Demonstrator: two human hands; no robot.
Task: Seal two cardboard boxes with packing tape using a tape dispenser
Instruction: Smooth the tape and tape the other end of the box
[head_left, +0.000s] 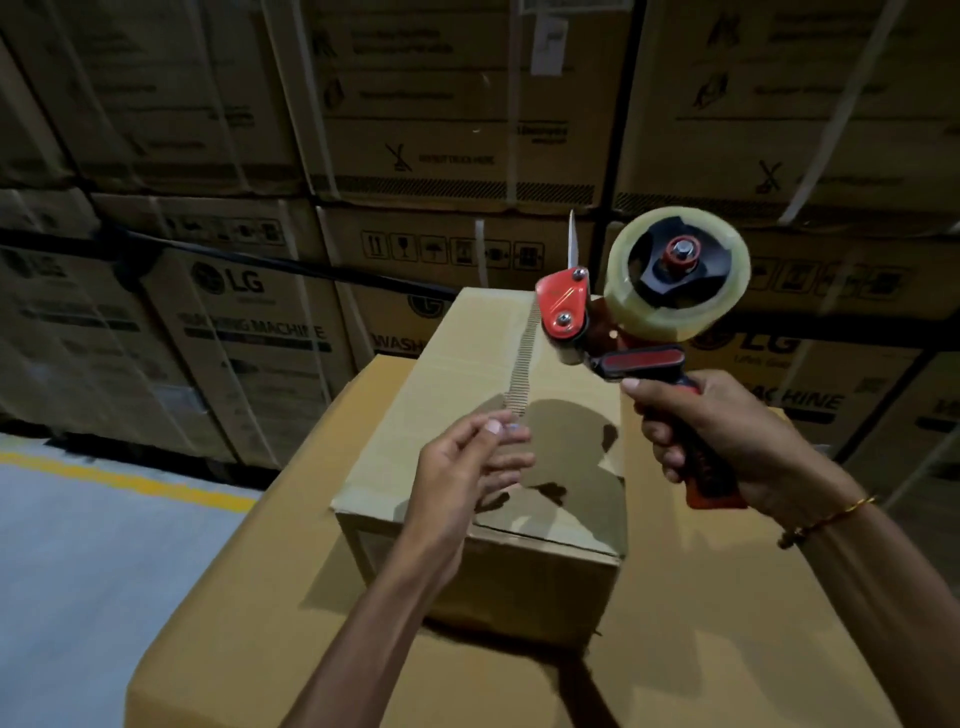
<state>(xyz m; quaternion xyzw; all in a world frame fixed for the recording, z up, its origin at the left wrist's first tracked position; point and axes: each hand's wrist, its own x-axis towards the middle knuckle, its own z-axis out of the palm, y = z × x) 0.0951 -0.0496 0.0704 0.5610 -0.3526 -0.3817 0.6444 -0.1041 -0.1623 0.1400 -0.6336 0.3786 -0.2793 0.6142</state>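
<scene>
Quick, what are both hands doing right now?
Left hand: pinches the loose end of the tape strip.
Right hand: grips the tape dispenser by its handle.

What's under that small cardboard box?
A larger cardboard box, whose top shows all around the small box. The patch directly beneath the small box is covered.

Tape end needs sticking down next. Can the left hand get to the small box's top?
Probably yes: the left hand, pinching the tape end, hangs over the top of the small box with nothing between; the tape dispenser sits off right.
</scene>
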